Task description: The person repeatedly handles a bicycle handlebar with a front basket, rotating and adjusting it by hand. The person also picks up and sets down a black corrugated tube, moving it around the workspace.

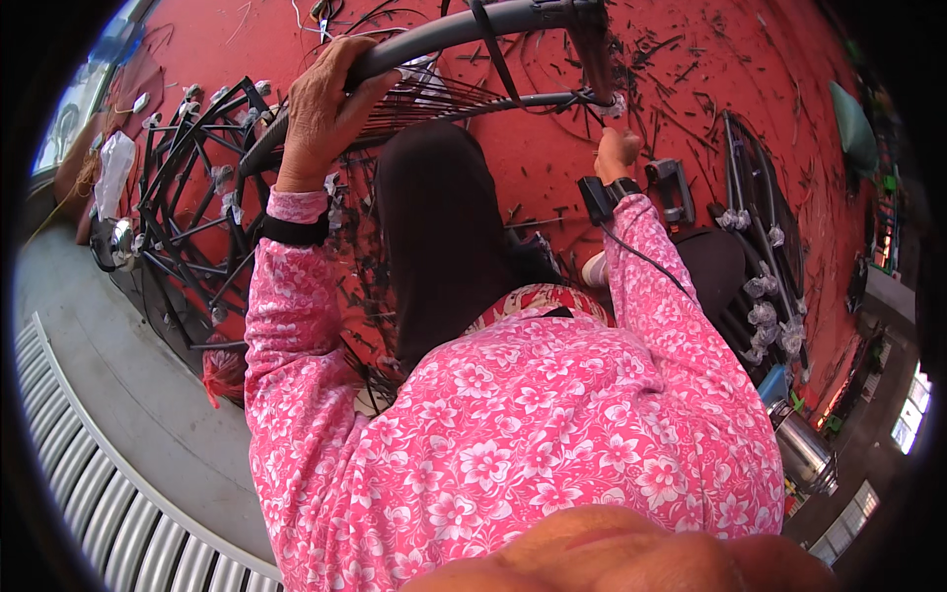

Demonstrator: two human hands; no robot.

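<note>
A dark grey tubular frame (pixel 444 39) with thin dark strands strung across it rises in front of my knees. My left hand (pixel 330 113) is wrapped round its curved tube at the left, fingers closed. At the frame's right corner, a scrap of clear plastic (pixel 614 105) covers the tube end. Just below that corner is my right hand (pixel 617 150), its fingers drawn together. Whatever they pinch is too small to make out. A small black device (pixel 596 200) with a cable sits at my right wrist.
Black tube frames (pixel 197 212) with plastic-wrapped ends are piled at the left. More frames (pixel 760 207) lie at the right. Dark strips litter the red floor (pixel 552 148). A shiny metal container (pixel 804 454) stands lower right, and a red bag (pixel 225 370) lies lower left.
</note>
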